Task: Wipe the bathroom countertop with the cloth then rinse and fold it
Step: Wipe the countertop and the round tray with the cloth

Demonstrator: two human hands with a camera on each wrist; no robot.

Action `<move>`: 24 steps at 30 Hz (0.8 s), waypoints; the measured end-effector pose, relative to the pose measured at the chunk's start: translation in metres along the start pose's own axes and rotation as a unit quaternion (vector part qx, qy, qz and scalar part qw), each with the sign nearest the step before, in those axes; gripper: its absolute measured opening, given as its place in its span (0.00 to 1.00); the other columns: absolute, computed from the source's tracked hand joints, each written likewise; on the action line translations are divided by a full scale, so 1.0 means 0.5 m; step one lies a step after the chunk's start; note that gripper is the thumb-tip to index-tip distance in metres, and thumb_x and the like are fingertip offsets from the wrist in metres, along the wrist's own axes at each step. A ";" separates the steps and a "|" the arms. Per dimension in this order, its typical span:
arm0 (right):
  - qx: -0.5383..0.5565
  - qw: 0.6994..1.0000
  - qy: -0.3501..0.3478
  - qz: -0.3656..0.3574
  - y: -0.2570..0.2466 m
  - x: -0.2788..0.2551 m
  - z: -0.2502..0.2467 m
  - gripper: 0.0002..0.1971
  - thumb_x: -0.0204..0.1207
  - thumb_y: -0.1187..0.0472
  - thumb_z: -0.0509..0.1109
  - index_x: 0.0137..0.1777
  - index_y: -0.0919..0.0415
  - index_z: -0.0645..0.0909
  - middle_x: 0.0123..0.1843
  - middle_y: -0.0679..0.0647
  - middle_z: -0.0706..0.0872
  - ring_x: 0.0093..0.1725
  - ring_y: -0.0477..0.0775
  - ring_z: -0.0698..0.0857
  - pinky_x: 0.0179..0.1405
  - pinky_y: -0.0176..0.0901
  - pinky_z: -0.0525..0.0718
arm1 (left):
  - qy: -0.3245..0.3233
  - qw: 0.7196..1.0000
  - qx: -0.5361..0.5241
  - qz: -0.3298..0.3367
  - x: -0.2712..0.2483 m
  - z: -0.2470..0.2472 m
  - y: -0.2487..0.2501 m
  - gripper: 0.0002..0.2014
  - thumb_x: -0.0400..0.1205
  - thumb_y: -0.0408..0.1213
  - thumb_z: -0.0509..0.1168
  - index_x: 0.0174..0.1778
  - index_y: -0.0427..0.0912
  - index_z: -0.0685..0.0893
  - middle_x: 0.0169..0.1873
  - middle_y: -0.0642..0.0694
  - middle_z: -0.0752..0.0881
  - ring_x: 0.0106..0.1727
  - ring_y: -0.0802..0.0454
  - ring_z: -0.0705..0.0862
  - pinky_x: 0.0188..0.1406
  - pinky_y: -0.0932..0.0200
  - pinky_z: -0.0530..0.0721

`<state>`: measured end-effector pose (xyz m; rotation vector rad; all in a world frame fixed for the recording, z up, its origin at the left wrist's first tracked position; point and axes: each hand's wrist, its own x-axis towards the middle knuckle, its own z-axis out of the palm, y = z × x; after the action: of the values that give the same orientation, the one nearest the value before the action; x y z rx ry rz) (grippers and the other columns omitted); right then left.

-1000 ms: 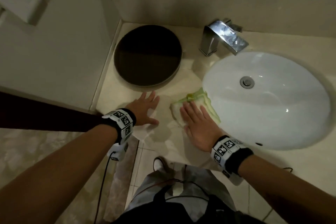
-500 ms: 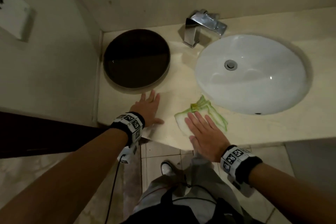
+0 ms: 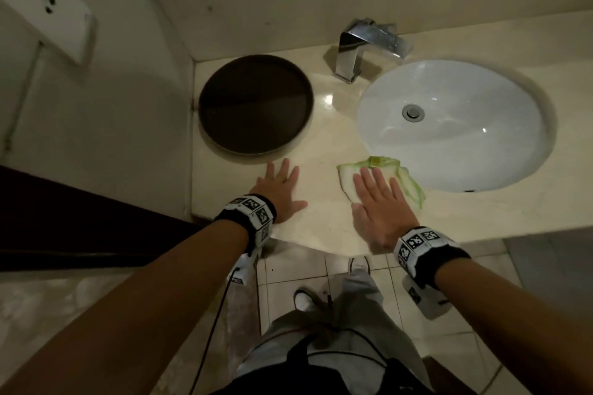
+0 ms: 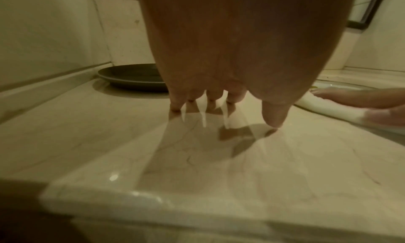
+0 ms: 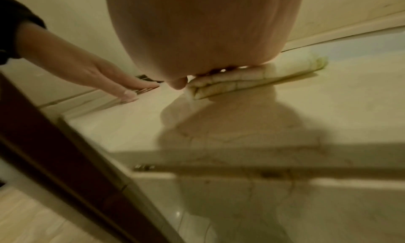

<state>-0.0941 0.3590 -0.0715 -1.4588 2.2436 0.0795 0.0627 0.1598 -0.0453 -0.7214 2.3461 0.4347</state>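
The right hand (image 3: 380, 207) lies flat, fingers straight, pressing the cloth (image 3: 383, 178) onto the bench (image 3: 324, 224), likely so the whole pad drags across the surface. The cloth sits under its fingers, just beside the sink (image 3: 449, 125) rim. The left hand (image 3: 279, 191) rests spread and empty nearby, probably bracing, close to the dark plate (image 3: 255, 104).

White cloth (image 3: 348, 177) edged green, cream veined countertop (image 3: 324, 221), dark brown round tray (image 3: 255, 104), white basin (image 3: 449, 138).
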 end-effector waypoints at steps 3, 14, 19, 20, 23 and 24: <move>-0.021 0.999 -0.003 -0.044 -0.030 -0.029 0.017 0.34 0.81 0.44 0.32 0.85 0.56 0.37 0.86 0.54 0.34 0.84 0.56 0.32 0.82 0.57 0.34 | 0.026 0.999 0.002 0.018 -0.019 0.017 -0.005 0.37 0.87 0.55 0.53 0.86 0.47 0.42 0.84 0.42 0.36 0.84 0.36 0.39 0.82 0.37 0.52; -0.109 0.972 0.006 -0.206 -0.135 -0.082 0.094 0.29 0.87 0.50 0.46 0.86 0.57 0.52 0.86 0.55 0.53 0.85 0.60 0.52 0.79 0.60 0.53 | 0.131 0.984 -0.121 0.021 -0.105 0.071 -0.031 0.26 0.87 0.46 0.54 0.83 0.48 0.62 0.85 0.46 0.53 0.85 0.46 0.51 0.80 0.48 0.61; -0.105 0.976 -0.015 -0.193 -0.127 -0.027 0.054 0.28 0.87 0.47 0.39 0.86 0.53 0.48 0.86 0.53 0.53 0.85 0.57 0.51 0.80 0.57 0.50 | 0.132 0.980 -0.150 0.013 -0.137 0.094 -0.046 0.24 0.88 0.44 0.54 0.81 0.48 0.66 0.85 0.46 0.54 0.85 0.47 0.52 0.81 0.53 0.57; -0.105 0.976 -0.017 -0.188 -0.125 -0.008 0.040 0.29 0.86 0.46 0.37 0.85 0.53 0.44 0.86 0.52 0.50 0.85 0.57 0.50 0.81 0.56 0.48 | 0.130 0.979 -0.156 0.008 -0.145 0.097 -0.050 0.24 0.88 0.44 0.53 0.81 0.48 0.66 0.85 0.46 0.55 0.85 0.47 0.52 0.82 0.53 0.57; -0.119 0.979 -0.031 -0.163 -0.114 0.058 -0.011 0.34 0.78 0.42 0.27 0.85 0.52 0.36 0.85 0.49 0.36 0.86 0.56 0.41 0.82 0.55 0.42 | 0.130 0.976 -0.172 -0.007 -0.169 0.107 -0.065 0.23 0.88 0.43 0.53 0.81 0.48 0.67 0.85 0.46 0.54 0.85 0.47 0.52 0.81 0.54 0.55; -0.116 0.982 -0.042 -0.143 -0.108 0.085 -0.026 0.37 0.75 0.41 0.24 0.85 0.51 0.35 0.85 0.49 0.34 0.85 0.55 0.38 0.82 0.55 0.40 | 0.133 0.976 -0.175 -0.012 -0.178 0.110 -0.071 0.23 0.88 0.43 0.53 0.81 0.47 0.67 0.85 0.46 0.55 0.85 0.47 0.52 0.81 0.54 0.55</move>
<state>-0.0652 0.2954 -0.0663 -1.8497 1.9870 0.3142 0.1678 0.1914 -0.0318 -1.0248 2.5339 0.7977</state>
